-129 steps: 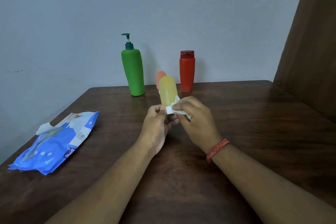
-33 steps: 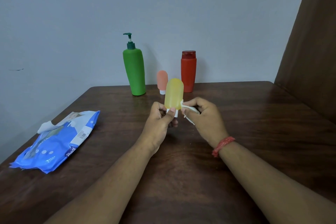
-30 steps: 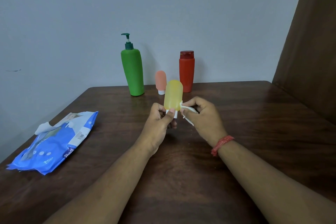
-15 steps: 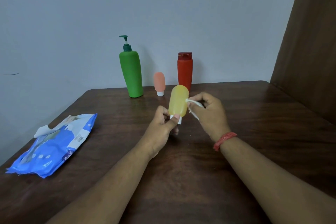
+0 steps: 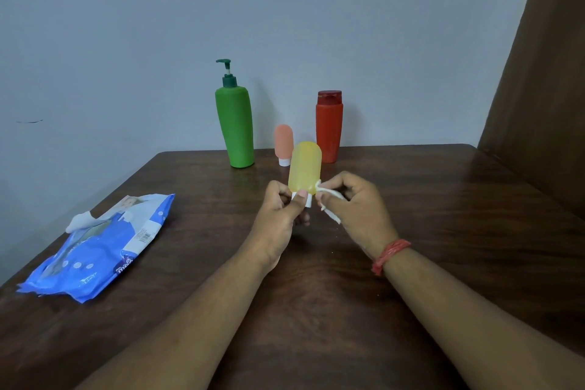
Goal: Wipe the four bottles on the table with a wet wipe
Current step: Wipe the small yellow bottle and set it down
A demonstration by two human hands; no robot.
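Observation:
My left hand (image 5: pixel 280 218) pinches the white cap of a small yellow bottle (image 5: pixel 305 166) and holds it cap-down above the middle of the table. My right hand (image 5: pixel 356 209) grips a crumpled white wet wipe (image 5: pixel 329 203) and presses it against the bottle's lower right side. At the back of the table stand a green pump bottle (image 5: pixel 235 127), a small peach bottle (image 5: pixel 283 144) on its white cap, and a red bottle (image 5: pixel 329 127).
A blue pack of wet wipes (image 5: pixel 101 244) lies at the left edge of the dark wooden table (image 5: pixel 443 199), with one wipe sticking out of its top. A grey wall stands behind; a brown panel (image 5: pixel 544 73) rises at the right.
The yellow bottle has tilted back upright and lowered slightly. My right hand has slid the wipe down from the bottle's middle to its lower right side near the cap.

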